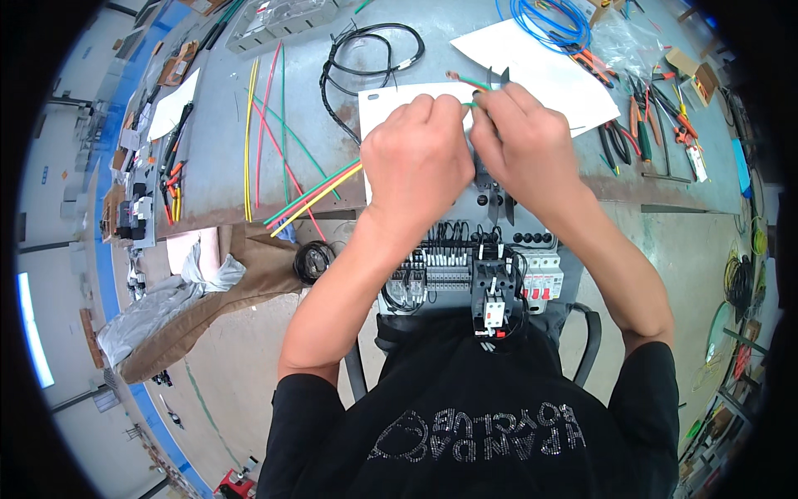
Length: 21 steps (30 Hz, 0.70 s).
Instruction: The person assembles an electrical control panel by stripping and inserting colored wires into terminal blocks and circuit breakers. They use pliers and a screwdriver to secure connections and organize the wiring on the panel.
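Observation:
My left hand (417, 154) pinches a thin green wire (467, 80) that runs up and to the right over a white sheet (384, 106). My right hand (525, 143) is closed around a small dark cutting tool (497, 80) whose jaws sit on the same wire near its bare copper end. Both hands hover above a grey electrical panel (482, 274) fitted with terminal blocks, white breakers and a contactor, which rests partly on my lap against the metal table's edge.
Long yellow, red and green wires (274, 137) lie on the grey table (216, 166) at left. A black cable loop (366, 58) and a blue wire coil (550, 21) lie at the back. Pliers and cutters (640, 108) are scattered at right. Brown cloth (249, 266) lies below left.

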Each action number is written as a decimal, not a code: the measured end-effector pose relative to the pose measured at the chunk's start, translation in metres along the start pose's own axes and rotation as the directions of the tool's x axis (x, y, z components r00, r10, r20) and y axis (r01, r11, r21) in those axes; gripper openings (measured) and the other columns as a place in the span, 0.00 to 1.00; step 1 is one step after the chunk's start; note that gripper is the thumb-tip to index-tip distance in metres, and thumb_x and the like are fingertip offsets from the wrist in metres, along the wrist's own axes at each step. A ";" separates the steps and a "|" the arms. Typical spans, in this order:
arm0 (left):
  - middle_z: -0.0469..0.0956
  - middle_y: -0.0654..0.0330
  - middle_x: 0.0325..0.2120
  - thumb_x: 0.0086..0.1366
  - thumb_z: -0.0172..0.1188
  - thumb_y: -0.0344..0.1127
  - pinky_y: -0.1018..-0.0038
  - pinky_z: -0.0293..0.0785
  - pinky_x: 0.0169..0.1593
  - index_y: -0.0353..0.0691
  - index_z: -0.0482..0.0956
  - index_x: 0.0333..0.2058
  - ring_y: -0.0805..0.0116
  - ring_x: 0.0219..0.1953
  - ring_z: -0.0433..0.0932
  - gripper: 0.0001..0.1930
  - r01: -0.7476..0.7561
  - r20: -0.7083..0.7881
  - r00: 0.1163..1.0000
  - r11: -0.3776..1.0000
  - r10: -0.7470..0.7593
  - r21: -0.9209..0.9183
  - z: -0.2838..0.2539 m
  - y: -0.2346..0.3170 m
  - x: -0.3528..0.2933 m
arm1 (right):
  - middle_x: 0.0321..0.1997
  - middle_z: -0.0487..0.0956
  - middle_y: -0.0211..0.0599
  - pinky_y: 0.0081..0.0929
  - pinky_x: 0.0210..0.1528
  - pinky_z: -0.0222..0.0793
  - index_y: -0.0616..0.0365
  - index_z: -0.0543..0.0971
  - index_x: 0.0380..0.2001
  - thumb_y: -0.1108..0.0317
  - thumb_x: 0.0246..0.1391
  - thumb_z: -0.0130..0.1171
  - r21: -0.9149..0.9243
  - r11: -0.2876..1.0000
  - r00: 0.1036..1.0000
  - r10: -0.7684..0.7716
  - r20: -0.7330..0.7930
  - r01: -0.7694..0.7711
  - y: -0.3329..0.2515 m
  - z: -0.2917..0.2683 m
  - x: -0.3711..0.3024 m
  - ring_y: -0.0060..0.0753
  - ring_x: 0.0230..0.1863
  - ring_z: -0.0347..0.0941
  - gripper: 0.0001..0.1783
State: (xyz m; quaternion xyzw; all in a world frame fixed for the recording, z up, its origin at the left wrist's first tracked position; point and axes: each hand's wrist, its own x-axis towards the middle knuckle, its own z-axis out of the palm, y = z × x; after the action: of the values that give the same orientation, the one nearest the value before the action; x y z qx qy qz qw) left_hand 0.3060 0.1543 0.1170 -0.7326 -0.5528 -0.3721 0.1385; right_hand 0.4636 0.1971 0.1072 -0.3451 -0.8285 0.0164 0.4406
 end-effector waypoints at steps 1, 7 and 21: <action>0.74 0.56 0.21 0.64 0.66 0.28 0.60 0.70 0.25 0.41 0.75 0.29 0.53 0.23 0.77 0.08 0.013 -0.025 1.000 1.000 -0.013 0.009 0.005 0.000 0.000 | 0.28 0.76 0.41 0.39 0.25 0.76 0.60 0.79 0.30 0.73 0.54 0.67 -0.032 1.000 1.000 -0.001 -0.027 0.000 0.002 0.004 -0.002 0.48 0.24 0.78 0.05; 0.73 0.56 0.22 0.63 0.66 0.27 0.60 0.70 0.26 0.40 0.78 0.32 0.54 0.24 0.77 0.05 -0.045 0.072 0.996 0.989 0.056 -0.141 -0.006 -0.011 -0.005 | 0.33 0.81 0.40 0.33 0.29 0.78 0.61 0.84 0.44 0.69 0.58 0.71 0.270 0.945 0.979 0.149 0.142 -0.183 -0.005 -0.032 -0.005 0.36 0.26 0.80 0.12; 0.68 0.62 0.22 0.55 0.72 0.30 0.66 0.68 0.25 0.39 0.82 0.35 0.63 0.23 0.74 0.10 -0.268 0.086 0.947 0.911 0.308 -0.313 -0.060 0.007 0.002 | 0.25 0.74 0.27 0.18 0.19 0.51 0.62 0.82 0.47 0.46 0.77 0.52 0.544 -0.466 0.586 0.065 0.808 -0.698 -0.004 -0.065 -0.015 0.15 0.19 0.61 0.27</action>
State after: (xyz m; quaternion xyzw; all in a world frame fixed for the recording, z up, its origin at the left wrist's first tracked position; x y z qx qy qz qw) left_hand 0.2890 0.1167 0.1611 -0.8418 -0.3842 -0.3767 0.0432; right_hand 0.5153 0.1673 0.1372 -0.1614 -0.3319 0.8836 0.2882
